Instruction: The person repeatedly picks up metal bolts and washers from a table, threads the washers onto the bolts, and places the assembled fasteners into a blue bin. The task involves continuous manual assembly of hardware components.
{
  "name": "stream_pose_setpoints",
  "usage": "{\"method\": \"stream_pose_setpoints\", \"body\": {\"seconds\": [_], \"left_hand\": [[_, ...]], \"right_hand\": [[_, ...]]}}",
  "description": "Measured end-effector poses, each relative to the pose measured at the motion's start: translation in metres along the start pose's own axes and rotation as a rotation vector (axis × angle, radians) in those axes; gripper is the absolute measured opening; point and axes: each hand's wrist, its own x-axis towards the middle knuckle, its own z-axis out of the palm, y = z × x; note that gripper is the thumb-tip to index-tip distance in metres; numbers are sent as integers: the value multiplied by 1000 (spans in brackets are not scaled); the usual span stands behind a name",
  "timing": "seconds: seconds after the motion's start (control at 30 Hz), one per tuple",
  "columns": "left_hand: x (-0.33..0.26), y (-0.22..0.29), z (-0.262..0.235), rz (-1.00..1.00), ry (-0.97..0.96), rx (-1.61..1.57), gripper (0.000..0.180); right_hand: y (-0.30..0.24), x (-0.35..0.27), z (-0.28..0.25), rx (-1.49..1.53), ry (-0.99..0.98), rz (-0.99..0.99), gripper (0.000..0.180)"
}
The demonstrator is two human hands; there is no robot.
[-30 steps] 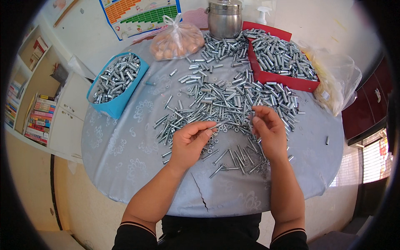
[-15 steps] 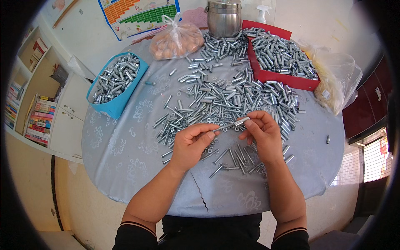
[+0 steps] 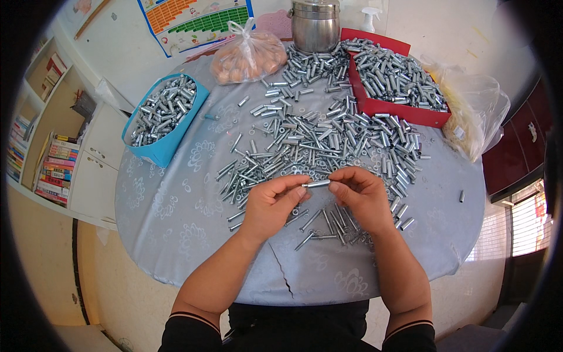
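Between my hands, over the front of the pile, lies a shiny expansion bolt (image 3: 317,183), level, its metal sleeve showing along the gap. My left hand (image 3: 267,206) pinches its left end with thumb and forefinger. At the other end, my right hand (image 3: 366,202) is closed on it with thumb and fingers; the fingertips hide that tip. Loose sleeves, bolts and washers form a wide pile (image 3: 316,138) just beyond my hands. Several long thin bolts (image 3: 337,223) lie closer to me, below my right hand.
A blue box (image 3: 170,149) of metal sleeves stands at the left. At the back are a bag of round brown items (image 3: 249,58) and a steel pot (image 3: 315,28). A red box (image 3: 404,117) heaped with assembled pieces sits right, beside a clear plastic bag (image 3: 472,117). One piece (image 3: 461,196) lies far right.
My right hand has moved left, toward my left hand. The sleeve it held has slid along the thin bolt, which is now mostly covered. My left hand has hardly moved.
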Motion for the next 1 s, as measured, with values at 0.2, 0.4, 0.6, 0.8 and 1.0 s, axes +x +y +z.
{"method": "stream_pose_setpoints", "body": {"seconds": [0.2, 0.4, 0.6, 0.8, 1.0], "left_hand": [[0, -3, 0, 18, -31, 47, 27], [2, -6, -6, 16, -45, 1, 26], [1, -4, -4, 14, -52, -39, 25], [2, -3, -7, 7, -41, 31, 21], [1, 1, -5, 27, -25, -5, 23]], "right_hand": [[1, -1, 2, -37, -22, 9, 16], [-2, -5, 5, 6, -12, -8, 15], [-2, -6, 7, 43, -53, -2, 15], [0, -6, 7, -56, -22, -23, 14], [-3, -6, 5, -54, -23, -10, 14]]}}
